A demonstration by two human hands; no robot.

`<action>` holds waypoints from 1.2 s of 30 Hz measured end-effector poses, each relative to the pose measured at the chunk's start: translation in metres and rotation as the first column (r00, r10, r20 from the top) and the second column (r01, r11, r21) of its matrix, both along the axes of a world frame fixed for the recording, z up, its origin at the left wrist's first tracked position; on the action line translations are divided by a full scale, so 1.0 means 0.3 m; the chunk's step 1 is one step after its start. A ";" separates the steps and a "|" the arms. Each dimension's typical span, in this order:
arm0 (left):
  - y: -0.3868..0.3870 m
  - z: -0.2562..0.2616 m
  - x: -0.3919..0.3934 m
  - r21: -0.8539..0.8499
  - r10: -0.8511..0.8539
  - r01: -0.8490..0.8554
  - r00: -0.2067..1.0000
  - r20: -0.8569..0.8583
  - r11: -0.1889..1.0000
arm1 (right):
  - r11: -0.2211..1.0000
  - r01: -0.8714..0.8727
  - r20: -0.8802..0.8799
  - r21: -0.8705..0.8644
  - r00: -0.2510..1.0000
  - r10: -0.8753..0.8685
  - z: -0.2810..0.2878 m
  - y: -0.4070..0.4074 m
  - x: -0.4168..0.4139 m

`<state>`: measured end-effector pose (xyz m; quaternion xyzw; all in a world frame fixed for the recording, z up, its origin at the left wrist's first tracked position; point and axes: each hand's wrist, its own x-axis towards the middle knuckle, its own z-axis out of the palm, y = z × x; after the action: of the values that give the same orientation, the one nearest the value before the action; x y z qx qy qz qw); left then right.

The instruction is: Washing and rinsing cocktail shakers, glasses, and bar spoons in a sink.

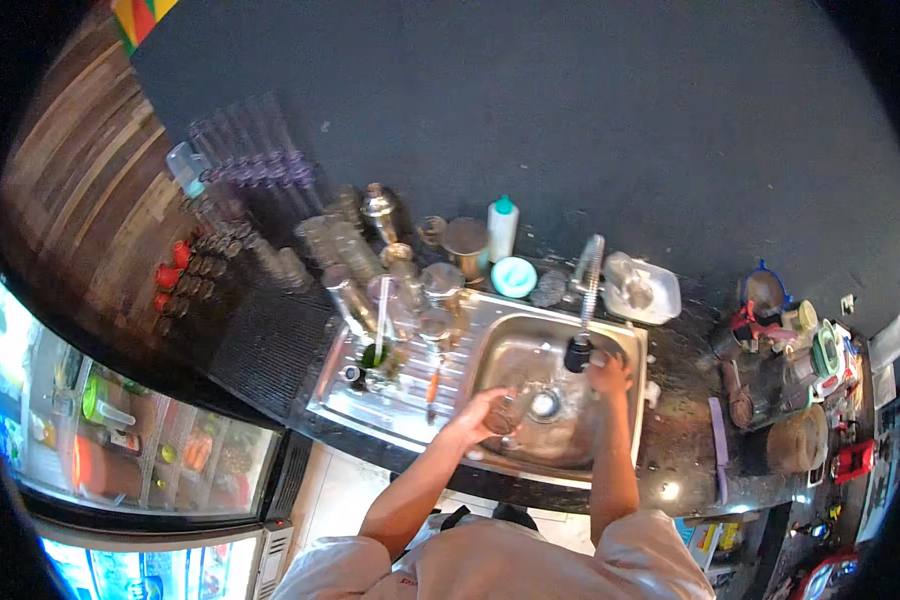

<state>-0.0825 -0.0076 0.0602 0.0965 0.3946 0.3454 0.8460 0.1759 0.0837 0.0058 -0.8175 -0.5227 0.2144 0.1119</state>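
Over the steel sink basin, my left hand is closed around a clear drinking glass, held tilted. My right hand is beside the black spray head of a spring-neck faucet. Blur hides whether its fingers grip the spray head or just touch it. Below the hands, the round drain shows in the basin floor.
Several glasses and an orange-handled utensil crowd the drainboard. Behind the sink stand a metal cocktail shaker, a white bottle, a teal-and-white tub and a plastic container. A glass-front refrigerator is at left.
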 end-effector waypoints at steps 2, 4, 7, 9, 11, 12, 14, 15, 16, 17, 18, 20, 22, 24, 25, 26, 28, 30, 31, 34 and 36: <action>0.026 -0.008 -0.058 0.134 -0.187 0.189 0.982 -0.034 0.973 | 0.993 0.032 -0.089 0.118 0.996 -0.021 -0.132 -0.018 0.133; 0.024 0.047 -0.156 0.253 -0.218 0.267 0.954 -0.205 0.930 | 0.944 0.151 -0.301 0.295 0.952 -0.058 -0.201 -0.092 0.283; 0.002 0.102 -0.510 0.539 -0.219 0.262 0.965 -0.145 0.800 | 0.830 0.234 -0.442 0.506 0.897 0.016 -0.166 -0.166 0.055; -0.047 0.228 -0.782 0.618 -0.025 0.165 0.973 -0.229 0.769 | 0.813 0.271 -0.444 0.515 0.896 -0.018 -0.063 -0.242 -0.076; -0.055 0.250 -1.069 0.624 0.151 0.007 0.968 -0.201 0.781 | 0.756 0.383 -0.561 0.531 0.827 -0.025 -0.060 -0.303 -0.159; -0.070 0.262 -1.188 0.592 0.317 -0.154 0.931 -0.182 0.791 | 0.739 0.447 -0.633 0.504 0.773 -0.035 -0.050 -0.315 -0.201; -0.073 0.265 -1.383 0.365 0.447 -0.347 0.862 -0.239 0.864 | 0.788 0.441 -0.591 0.429 0.797 -0.124 -0.017 -0.347 -0.296; -0.055 0.226 -1.455 0.233 0.518 -0.472 0.831 -0.205 0.850 | 0.782 0.433 -0.594 0.448 0.798 -0.102 -0.033 -0.359 -0.316; -0.031 0.180 -1.517 0.093 0.585 -0.578 0.791 -0.181 0.811 | 0.774 0.427 -0.596 0.466 0.799 -0.082 -0.050 -0.367 -0.333; -0.008 0.128 -1.569 0.092 0.591 -0.585 0.786 -0.182 0.806 | 0.779 0.421 -0.596 0.465 0.800 -0.077 -0.066 -0.374 -0.342; 0.016 0.072 -1.614 -0.062 0.651 -0.669 0.737 -0.182 0.741 | 0.780 0.414 -0.609 0.469 0.791 -0.054 -0.078 -0.379 -0.344; 0.054 -0.024 -1.693 -0.215 0.707 -0.733 0.679 -0.196 0.645 | 0.785 0.404 -0.623 0.469 0.782 -0.030 -0.072 -0.373 -0.375; 0.064 -0.070 -1.773 -0.322 0.737 -0.706 0.675 -0.035 0.631 | 0.797 0.412 -0.641 0.441 0.767 -0.041 -0.039 -0.358 -0.438; 0.120 -0.035 -1.751 -0.435 0.788 -0.722 0.614 -0.044 0.538 | 0.791 0.426 -0.642 0.440 0.765 -0.055 -0.056 -0.355 -0.416; 0.148 0.003 -1.724 -0.460 0.761 -0.732 0.627 -0.168 0.503 | 0.785 0.439 -0.650 0.438 0.758 -0.061 -0.072 -0.350 -0.400; 0.163 0.042 -1.711 -0.472 0.721 -0.749 0.630 -0.289 0.465 | 0.782 0.441 -0.649 0.439 0.758 -0.063 -0.093 -0.342 -0.396; 0.148 0.070 -1.688 -0.272 0.680 -0.745 0.667 -0.304 0.609 | 0.759 0.419 -0.594 0.499 0.803 -0.052 -0.140 -0.336 -0.382; 0.146 0.138 -1.651 -0.069 0.135 -0.715 0.224 -0.965 0.695 | 0.776 0.436 -0.607 0.456 0.790 -0.087 -0.202 -0.325 -0.340; 0.171 0.046 -1.685 0.050 0.161 -0.725 0.084 -0.983 0.687 | 0.792 0.451 -0.621 0.411 0.775 -0.120 -0.221 -0.322 -0.309; 0.149 -0.109 -1.746 0.491 0.601 -0.535 0.038 -0.799 0.687 | 0.759 0.473 -0.627 0.448 0.771 -0.110 -0.246 -0.341 -0.256; 0.041 -0.187 -1.722 0.853 0.862 -0.309 -0.157 -0.481 0.420 | 0.793 0.483 -0.684 0.371 0.720 -0.119 -0.120 -0.355 -0.408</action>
<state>-0.5991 0.0049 0.0040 0.2697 0.7002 0.6549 0.0900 0.0534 -0.0228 -0.0301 -0.7112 -0.3456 0.3006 0.5332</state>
